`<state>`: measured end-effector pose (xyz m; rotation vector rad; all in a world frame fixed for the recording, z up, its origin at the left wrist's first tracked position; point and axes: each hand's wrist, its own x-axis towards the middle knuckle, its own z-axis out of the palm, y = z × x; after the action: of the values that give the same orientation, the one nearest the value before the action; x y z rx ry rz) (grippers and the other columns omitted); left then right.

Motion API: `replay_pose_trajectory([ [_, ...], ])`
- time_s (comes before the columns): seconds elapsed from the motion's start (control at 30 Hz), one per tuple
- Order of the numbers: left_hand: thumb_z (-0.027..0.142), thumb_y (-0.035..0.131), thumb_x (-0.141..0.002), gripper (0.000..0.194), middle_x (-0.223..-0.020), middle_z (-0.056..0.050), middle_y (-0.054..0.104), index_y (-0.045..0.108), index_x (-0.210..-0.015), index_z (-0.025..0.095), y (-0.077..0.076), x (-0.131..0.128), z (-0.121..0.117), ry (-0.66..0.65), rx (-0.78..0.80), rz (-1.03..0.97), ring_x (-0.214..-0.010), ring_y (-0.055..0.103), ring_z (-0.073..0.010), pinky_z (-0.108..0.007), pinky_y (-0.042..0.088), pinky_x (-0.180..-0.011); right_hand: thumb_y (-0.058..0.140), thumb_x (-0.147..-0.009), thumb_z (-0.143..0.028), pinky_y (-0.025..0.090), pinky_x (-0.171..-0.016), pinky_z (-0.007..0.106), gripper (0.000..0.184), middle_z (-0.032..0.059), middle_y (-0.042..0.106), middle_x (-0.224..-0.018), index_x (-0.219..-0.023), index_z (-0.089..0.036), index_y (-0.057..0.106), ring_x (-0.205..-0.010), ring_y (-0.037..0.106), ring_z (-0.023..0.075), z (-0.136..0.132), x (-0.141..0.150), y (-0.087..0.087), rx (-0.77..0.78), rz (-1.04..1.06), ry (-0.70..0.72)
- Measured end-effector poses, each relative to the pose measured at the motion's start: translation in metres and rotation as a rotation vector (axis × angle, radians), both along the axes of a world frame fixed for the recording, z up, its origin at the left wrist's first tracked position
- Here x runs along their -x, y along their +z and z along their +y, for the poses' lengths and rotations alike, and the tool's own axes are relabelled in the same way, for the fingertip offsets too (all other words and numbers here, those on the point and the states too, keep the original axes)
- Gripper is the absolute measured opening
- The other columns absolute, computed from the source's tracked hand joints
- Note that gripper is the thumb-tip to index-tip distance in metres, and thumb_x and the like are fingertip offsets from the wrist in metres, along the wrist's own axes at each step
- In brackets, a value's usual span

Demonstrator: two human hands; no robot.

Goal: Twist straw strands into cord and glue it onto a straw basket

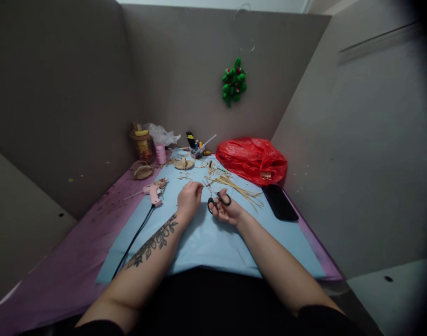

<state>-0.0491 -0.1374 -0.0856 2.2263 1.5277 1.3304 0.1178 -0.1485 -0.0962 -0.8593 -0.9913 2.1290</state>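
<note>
Scissors (218, 199) in right hand (227, 213), bare sheet (209, 247) toward near edge.

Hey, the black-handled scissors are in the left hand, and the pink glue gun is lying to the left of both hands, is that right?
Not quite: the head view shows the black-handled scissors in the right hand, not the left hand. The pink glue gun is indeed lying to the left of both.
</note>
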Motion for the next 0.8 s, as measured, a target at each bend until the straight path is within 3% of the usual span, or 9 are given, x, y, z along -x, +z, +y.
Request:
replay_pose_trajectory([
  [0.43,0.022,0.044,-0.086,0.016,-0.086,-0.005,0.061,0.059,-0.087,0.02,0.0,0.002,0.002,0.004,0.028,-0.051,-0.079,0.056,-0.0171,-0.027,0.042,-0.074,0.042,-0.071,-0.076,0.016,-0.021,0.011,0.067,-0.0035,0.05,-0.038,-0.067,-0.01,0.056,-0.019,0.029,0.0011,-0.002,0.005,0.001,-0.07,-0.089,-0.141],
  [0.6,0.024,0.044,-0.086,0.015,-0.084,-0.005,0.061,0.059,-0.085,0.02,-0.001,0.003,0.007,0.002,0.039,-0.122,-0.078,0.056,-0.0171,-0.028,0.042,-0.073,0.046,-0.069,-0.075,0.017,-0.021,0.012,0.065,-0.0046,0.049,-0.038,-0.067,-0.011,0.056,-0.02,0.027,0.0008,-0.002,0.005,-0.001,-0.103,-0.1,-0.128],
  [0.8,0.025,0.046,-0.084,0.015,-0.078,-0.004,0.061,0.058,-0.079,0.019,-0.006,0.005,0.013,0.005,0.049,-0.21,-0.073,0.055,-0.0158,-0.027,0.042,-0.07,0.027,-0.077,-0.076,0.018,-0.024,0.012,0.076,0.0072,0.063,-0.053,-0.076,-0.007,0.06,-0.023,0.034,0.0018,0.001,-0.001,-0.002,-0.011,-0.011,0.035],
])
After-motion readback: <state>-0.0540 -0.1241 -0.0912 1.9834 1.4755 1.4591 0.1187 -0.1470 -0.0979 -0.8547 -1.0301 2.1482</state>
